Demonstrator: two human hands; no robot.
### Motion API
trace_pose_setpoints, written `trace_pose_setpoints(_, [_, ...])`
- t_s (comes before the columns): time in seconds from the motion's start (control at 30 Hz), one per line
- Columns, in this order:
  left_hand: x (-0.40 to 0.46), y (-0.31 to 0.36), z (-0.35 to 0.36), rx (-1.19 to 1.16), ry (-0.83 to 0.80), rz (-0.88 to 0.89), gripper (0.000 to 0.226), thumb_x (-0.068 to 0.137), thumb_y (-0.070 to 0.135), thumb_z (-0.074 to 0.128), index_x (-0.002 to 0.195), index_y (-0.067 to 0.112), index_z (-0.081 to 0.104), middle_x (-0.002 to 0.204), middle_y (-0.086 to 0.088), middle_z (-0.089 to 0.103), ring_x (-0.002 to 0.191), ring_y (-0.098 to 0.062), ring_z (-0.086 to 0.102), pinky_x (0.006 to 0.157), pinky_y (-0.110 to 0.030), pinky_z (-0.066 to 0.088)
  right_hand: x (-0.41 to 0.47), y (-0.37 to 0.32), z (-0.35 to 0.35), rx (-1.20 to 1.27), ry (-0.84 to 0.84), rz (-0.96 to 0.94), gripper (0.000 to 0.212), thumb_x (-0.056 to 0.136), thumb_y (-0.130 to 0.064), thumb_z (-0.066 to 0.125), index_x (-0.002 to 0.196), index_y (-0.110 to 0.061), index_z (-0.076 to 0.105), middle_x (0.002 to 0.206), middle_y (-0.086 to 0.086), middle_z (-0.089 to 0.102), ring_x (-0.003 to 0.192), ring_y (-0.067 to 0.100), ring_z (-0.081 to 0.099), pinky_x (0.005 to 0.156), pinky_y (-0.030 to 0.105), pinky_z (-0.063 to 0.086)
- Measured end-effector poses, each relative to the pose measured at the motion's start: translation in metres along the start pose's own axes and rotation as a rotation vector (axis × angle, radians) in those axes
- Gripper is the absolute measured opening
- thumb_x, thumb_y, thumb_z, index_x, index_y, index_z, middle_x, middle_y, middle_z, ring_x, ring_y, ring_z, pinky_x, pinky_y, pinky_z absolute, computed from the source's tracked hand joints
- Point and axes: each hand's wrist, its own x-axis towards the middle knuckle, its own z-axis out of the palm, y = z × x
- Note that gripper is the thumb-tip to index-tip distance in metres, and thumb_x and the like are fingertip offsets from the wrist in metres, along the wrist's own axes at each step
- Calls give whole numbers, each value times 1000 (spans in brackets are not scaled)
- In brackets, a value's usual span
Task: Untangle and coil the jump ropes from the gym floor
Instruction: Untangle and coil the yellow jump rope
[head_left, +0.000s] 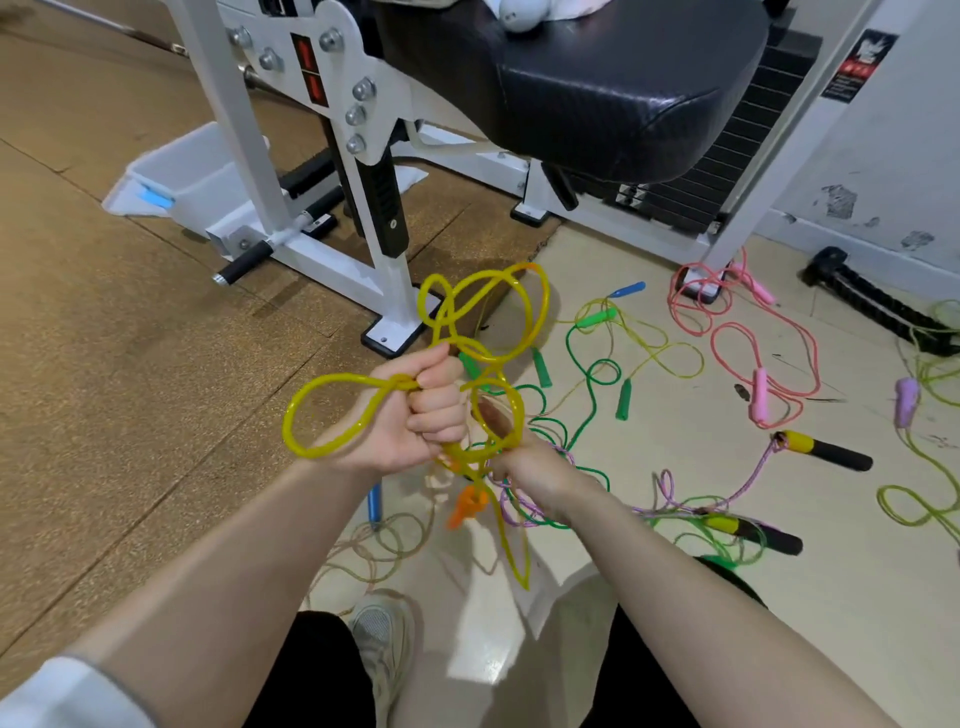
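Observation:
My left hand (415, 415) grips a yellow jump rope (311, 410) in a fist, with loops sticking out to the left and above. My right hand (519, 457) holds the same rope just below and to the right, one loop circling its fingers. An orange handle (467, 506) dangles under both hands, with a yellow strand hanging down. On the floor beyond lie a green rope (592, 384) with green handles, a pink rope (748, 338), a thin yellow rope with a blue handle (628, 289), and a purple rope (748, 480) with black-and-yellow handles.
A white gym machine (363, 156) with a black padded seat (613, 88) stands right ahead, its foot plate (395, 332) near my hands. A white bin (176, 176) lies at the left. A tan rope (374, 545) and blue handle (375, 501) lie by my shoe (382, 644).

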Motion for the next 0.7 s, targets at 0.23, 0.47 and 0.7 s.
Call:
trace_pose_setpoints(0.23, [-11,14,4,57,-11,55,38,100,28,31,69,12,46,48,2,24,40,-10,15,50,-26,21,23,2,14,-364,120,-155,7,80,-40,56,76,-35,57,77,-7,59,74,14,53,72,33,44])
trace_pose_setpoints(0.47, [3,14,-17,-77,939,382,43,99,40,30,66,16,42,42,2,38,39,-11,38,43,-18,36,10,-9,-2,205,115,100,13,94,-7,50,90,-16,57,81,12,57,59,16,57,45,24,49])
trace_pose_setpoints(0.7, [7,7,-23,130,962,256,33,102,23,35,74,12,49,42,3,45,34,-8,47,39,-13,43,4,-16,-20,581,-44,-22,27,87,7,52,106,-12,59,86,9,61,69,16,64,55,23,54])
